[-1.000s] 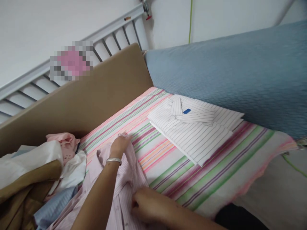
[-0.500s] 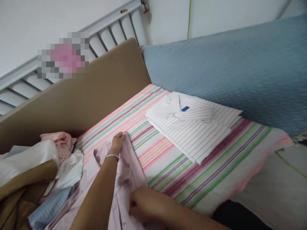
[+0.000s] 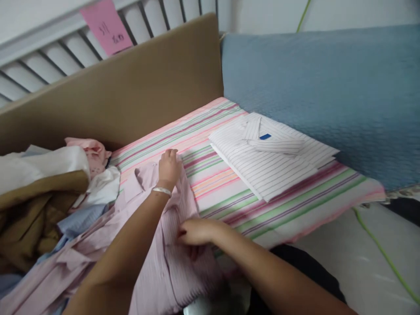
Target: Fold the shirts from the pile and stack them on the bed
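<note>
A light pink button-up shirt (image 3: 170, 258) with fine stripes lies on the striped cloth, its collar towards the far left. My left hand (image 3: 169, 168), with a silver bracelet at the wrist, is at the shirt's far shoulder edge, fingers bent down over the fabric. Nearer to me, my right hand (image 3: 197, 232) grips the shirt's right side with curled fingers; the fingertips are partly hidden. The near end of the shirt hangs at the cloth's front edge and is blurred. To the right lies a folded white striped shirt (image 3: 278, 168) with a blue label inside its collar.
A heap of clothes (image 3: 36, 210), brown, white, blue and pink, fills the left. Behind the striped cloth (image 3: 216, 181) stand a brown board (image 3: 157, 74) and a blue quilted panel (image 3: 311, 83). A pink note (image 3: 106, 28) hangs by white rails. A green cord (image 3: 387, 253) runs at right.
The camera view has shifted, so everything sits higher in the picture. My right hand has moved up along the shirt's side, closer to my left hand. The folded white shirt stays in place.
</note>
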`<action>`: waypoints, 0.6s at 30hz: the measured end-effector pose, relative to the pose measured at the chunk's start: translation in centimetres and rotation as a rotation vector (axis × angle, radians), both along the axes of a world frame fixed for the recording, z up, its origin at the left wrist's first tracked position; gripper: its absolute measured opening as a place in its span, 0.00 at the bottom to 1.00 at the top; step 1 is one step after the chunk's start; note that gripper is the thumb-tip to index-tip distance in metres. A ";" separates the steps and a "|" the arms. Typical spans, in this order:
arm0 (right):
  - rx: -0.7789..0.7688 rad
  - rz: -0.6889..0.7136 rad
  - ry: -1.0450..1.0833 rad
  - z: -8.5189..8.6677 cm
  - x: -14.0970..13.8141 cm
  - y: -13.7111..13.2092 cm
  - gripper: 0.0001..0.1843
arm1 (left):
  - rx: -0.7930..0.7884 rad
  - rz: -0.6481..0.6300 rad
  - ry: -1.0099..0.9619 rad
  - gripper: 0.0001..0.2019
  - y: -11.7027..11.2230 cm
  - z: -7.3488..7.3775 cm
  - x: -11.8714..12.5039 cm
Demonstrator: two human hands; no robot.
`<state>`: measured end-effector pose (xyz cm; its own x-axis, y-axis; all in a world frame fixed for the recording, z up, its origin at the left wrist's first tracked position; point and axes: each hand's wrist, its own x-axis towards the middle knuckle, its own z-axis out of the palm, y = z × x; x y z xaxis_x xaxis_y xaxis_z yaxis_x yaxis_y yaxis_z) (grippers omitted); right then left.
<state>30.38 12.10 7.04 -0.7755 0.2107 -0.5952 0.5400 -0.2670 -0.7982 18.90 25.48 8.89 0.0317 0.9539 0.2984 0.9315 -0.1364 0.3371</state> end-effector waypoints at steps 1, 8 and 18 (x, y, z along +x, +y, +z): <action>0.010 0.011 -0.003 0.1 0.0 -0.1 0.10 | 0.027 -0.064 -0.010 0.19 -2.2 0.9 -0.1; 0.135 -0.149 0.129 0.8 2.1 -3.0 0.16 | -0.327 -0.175 -0.414 0.10 -26.0 1.0 -3.7; 0.151 -0.209 -0.058 -4.3 7.8 -15.3 0.19 | -0.385 0.288 -0.915 0.15 -40.4 -6.8 -10.6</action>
<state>38.22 -3.15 2.74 -0.6712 0.4528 -0.5869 0.5314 -0.2581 -0.8068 8.34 -14.93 2.13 -0.2989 0.9252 -0.2336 0.2768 0.3183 0.9067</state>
